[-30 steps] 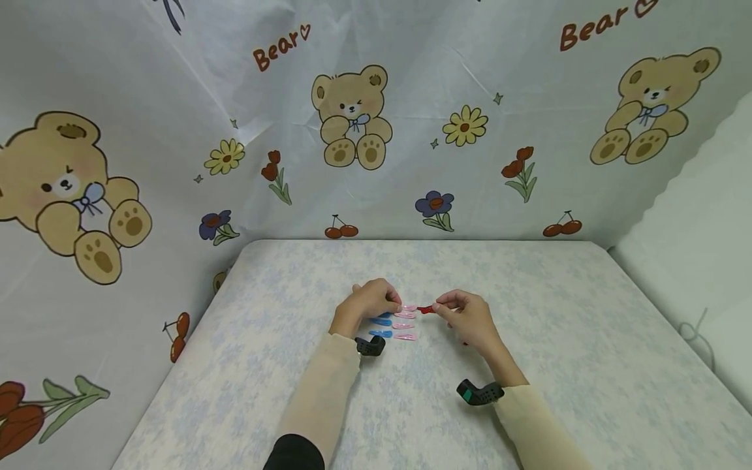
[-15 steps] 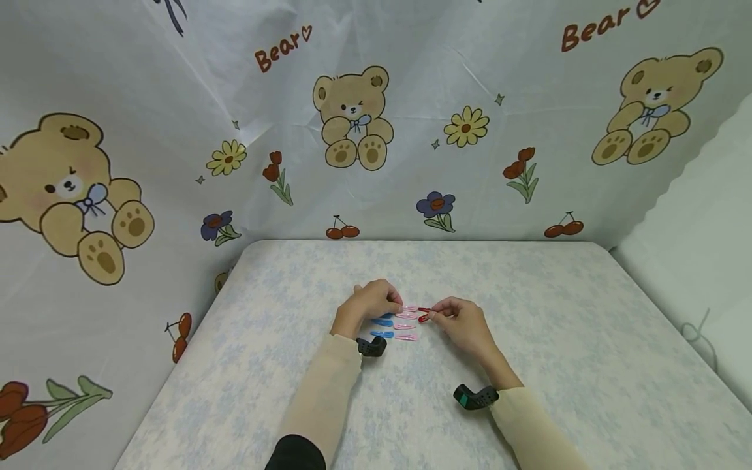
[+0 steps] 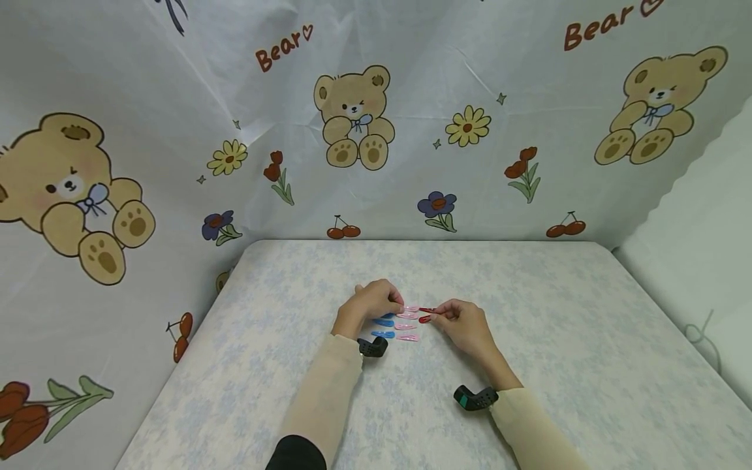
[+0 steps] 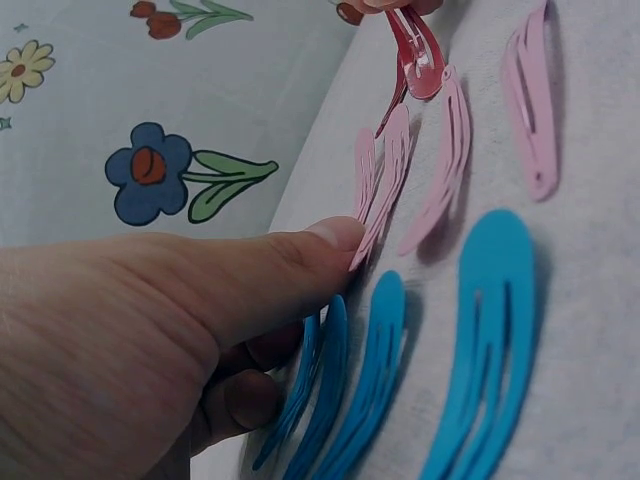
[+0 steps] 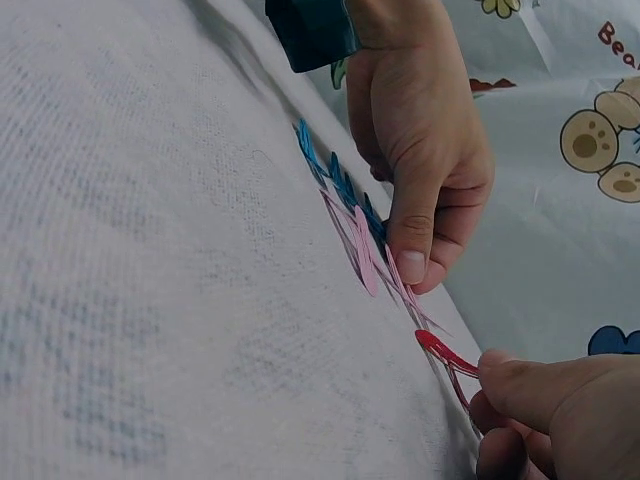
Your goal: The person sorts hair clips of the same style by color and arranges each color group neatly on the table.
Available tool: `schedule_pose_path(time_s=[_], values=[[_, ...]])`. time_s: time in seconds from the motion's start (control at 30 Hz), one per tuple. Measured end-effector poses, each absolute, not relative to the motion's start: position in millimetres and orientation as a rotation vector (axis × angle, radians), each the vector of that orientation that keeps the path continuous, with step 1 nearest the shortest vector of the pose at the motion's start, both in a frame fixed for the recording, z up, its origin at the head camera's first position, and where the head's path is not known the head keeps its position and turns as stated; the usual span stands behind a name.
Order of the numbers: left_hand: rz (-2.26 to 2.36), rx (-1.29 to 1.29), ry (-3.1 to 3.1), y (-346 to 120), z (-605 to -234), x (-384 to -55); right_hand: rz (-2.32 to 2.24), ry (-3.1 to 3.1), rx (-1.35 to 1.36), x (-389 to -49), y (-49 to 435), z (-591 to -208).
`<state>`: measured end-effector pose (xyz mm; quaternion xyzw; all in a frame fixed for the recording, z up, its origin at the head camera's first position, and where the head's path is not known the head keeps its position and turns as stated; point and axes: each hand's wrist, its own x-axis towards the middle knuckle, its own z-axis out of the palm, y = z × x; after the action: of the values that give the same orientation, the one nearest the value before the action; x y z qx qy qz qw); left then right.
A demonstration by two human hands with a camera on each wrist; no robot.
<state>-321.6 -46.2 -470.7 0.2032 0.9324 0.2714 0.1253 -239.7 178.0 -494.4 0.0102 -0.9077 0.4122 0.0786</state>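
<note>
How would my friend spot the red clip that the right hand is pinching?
On the pale, blue-patterned table, find the right hand. Beside the pink snap hair clips are two red ones. You want the nearer red clip, its end pinched in that hand's fingers.

My head camera faces forward and down across the table (image 3: 529,294). Wrist cameras look close along my left hand (image 4: 130,340) and right hand (image 5: 585,410); both frame the pink clips (image 4: 546,110).

Hair clips (image 4: 493,340) in rows on table (image 3: 529,294), backdrop (image 3: 393,202) behind.
</note>
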Motion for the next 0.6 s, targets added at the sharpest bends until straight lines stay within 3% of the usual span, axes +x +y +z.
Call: schedule_pose_path(time_s=[0.6], values=[[0.817, 0.599, 2.706, -47.5, -470.8, -321.4, 1.085, -2.76, 0.056, -238.1, 179.6, -494.8]])
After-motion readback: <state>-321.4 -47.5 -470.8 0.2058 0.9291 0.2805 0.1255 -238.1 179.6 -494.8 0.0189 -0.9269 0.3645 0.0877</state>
